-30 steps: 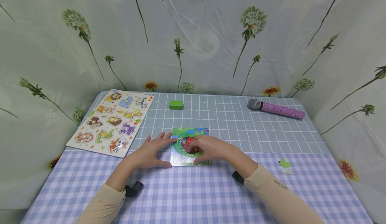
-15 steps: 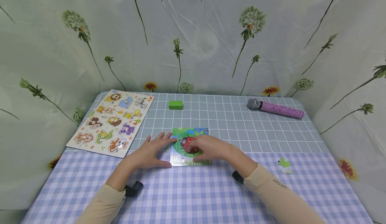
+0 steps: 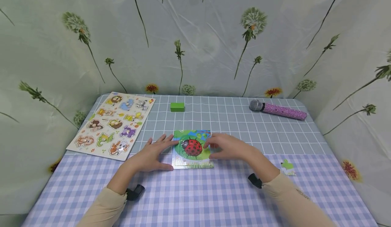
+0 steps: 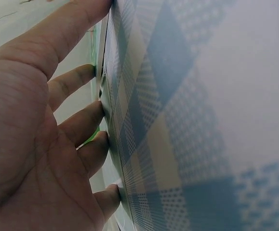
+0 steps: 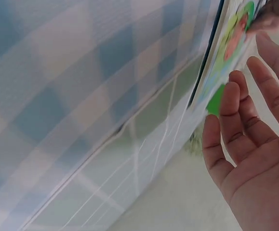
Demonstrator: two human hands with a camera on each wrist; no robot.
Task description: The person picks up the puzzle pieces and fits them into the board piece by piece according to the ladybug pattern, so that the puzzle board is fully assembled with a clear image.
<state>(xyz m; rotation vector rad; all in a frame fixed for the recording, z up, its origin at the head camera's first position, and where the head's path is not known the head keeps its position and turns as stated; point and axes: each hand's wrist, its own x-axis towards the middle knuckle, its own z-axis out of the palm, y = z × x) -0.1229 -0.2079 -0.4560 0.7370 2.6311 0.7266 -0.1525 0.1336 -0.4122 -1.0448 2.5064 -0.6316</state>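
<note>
A small ladybug jigsaw puzzle (image 3: 192, 147) lies in its tray in the middle of the table, with a pale patch at its lower left. My left hand (image 3: 152, 155) touches the left side of the tray with spread, straight fingers; the left wrist view has its fingertips along the tray edge and the cloth. Just over the right side of the puzzle, my right hand (image 3: 227, 146) hovers with loosely bent fingers, holding nothing. Its palm (image 5: 259, 178) shows bare in the right wrist view. A green and white puzzle piece (image 3: 287, 168) lies apart on the checked cloth, at the right.
At the far left lies an animal puzzle board (image 3: 113, 125). A green block (image 3: 177, 107) stands behind the ladybug puzzle. Toward the back right rests a microphone (image 3: 278, 110) with a glittery pink handle. A flower-print curtain (image 3: 201, 50) closes off the back and sides.
My right hand has lifted off the ladybug and drawn back to the right, uncovering the picture. My left hand keeps its place at the tray.
</note>
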